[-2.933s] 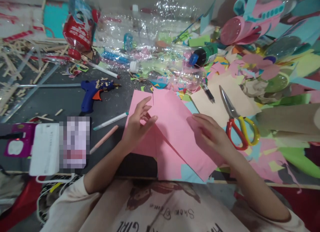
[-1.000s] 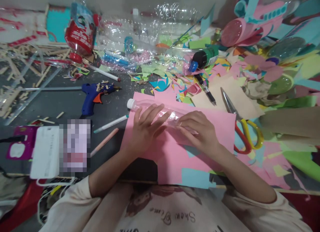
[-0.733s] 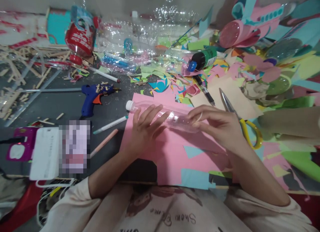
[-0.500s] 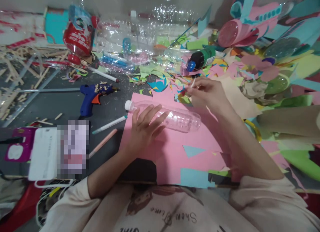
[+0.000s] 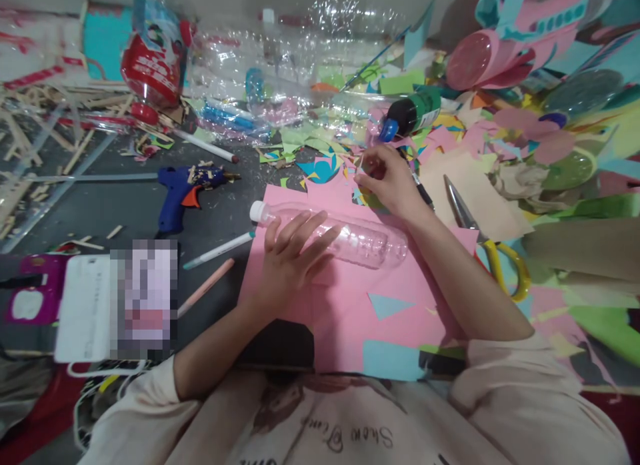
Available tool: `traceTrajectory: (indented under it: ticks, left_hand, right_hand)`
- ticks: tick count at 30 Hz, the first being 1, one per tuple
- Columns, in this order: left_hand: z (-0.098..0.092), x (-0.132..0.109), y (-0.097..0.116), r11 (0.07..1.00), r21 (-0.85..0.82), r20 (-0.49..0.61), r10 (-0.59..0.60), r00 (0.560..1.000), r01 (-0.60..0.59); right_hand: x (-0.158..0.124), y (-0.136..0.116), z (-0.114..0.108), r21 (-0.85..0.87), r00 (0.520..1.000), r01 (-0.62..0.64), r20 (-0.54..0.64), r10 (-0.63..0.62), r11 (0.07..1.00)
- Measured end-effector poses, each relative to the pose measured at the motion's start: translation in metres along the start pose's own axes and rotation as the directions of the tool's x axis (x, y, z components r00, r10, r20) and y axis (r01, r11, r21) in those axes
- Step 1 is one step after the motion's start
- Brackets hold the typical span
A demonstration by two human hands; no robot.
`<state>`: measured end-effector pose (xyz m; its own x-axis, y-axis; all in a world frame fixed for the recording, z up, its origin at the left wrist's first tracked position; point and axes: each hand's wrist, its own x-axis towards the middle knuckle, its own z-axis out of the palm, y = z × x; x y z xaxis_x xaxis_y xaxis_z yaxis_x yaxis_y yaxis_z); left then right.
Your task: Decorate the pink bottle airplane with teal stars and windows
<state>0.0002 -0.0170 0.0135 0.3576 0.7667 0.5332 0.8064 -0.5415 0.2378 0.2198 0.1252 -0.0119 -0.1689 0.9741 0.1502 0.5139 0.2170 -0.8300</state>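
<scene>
A clear plastic bottle with a white cap lies on its side on pink paper. My left hand rests on the bottle near its capped end, fingers spread and stretched over it. Beyond the bottle, my right hand hovers by the small colored paper scraps, thumb and forefinger drawn together. Something thin and whitish shows at those fingertips, too small to name. Scissors with yellow handles lie to the right of my right forearm.
At left lie a blue glue gun, a teal-tipped marker, a peach-colored pen, a phone and wooden sticks. A red-labeled bottle, clear plastic, a green-and-black bottle and a pink paper-covered bottle crowd the back.
My right hand has shifted left and slightly away from me over the scraps. The scissors, mostly hidden behind my forearm before, now show. My left hand stays on the bottle.
</scene>
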Motion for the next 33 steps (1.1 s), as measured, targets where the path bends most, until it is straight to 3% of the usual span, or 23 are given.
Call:
traceTrajectory:
  ticks: [6, 9, 11, 15, 19, 23, 29, 33]
  left_hand:
    - [-0.003, 0.003, -0.001, 1.000, 0.016, 0.006, 0.017, 1.000, -0.017]
    - [-0.003, 0.003, -0.002, 1.000, 0.028, 0.059, 0.009, 0.998, -0.011]
    - [-0.002, 0.003, -0.003, 1.000, 0.019, 0.056, 0.006, 0.998, -0.007]
    - [0.002, 0.001, -0.004, 1.000, -0.031, -0.003, -0.005, 1.000, 0.005]
    - [0.005, -0.001, -0.005, 0.998, -0.048, 0.010, -0.032, 0.999, 0.032]
    - [0.005, -0.002, -0.004, 0.998, -0.046, 0.004, -0.052, 0.999, 0.052]
    - [0.003, 0.000, -0.002, 0.998, -0.043, -0.007, -0.035, 0.999, 0.034]
    - [0.002, 0.000, -0.003, 0.996, -0.078, 0.015, -0.042, 0.999, 0.043]
  right_hand:
    - [0.002, 0.005, 0.001, 0.025, 0.996, -0.072, -0.047, 0.073, 0.997]
    - [-0.005, -0.013, -0.011, 0.031, 0.991, -0.067, -0.116, 0.070, 0.997]
    - [-0.015, -0.032, -0.022, -0.045, 0.987, -0.003, -0.161, -0.004, 0.999]
    - [-0.039, -0.071, -0.038, -0.138, 0.992, 0.085, -0.079, -0.096, 0.987]
    - [-0.065, -0.094, -0.035, -0.120, 0.984, 0.173, 0.066, -0.166, 0.977]
    - [-0.084, -0.101, -0.022, -0.252, 0.955, 0.282, 0.162, -0.247, 0.926]
    - [-0.090, -0.101, -0.012, -0.231, 0.949, 0.314, 0.093, -0.300, 0.921]
    - [-0.088, -0.096, -0.007, -0.233, 0.921, 0.389, 0.107, -0.374, 0.891]
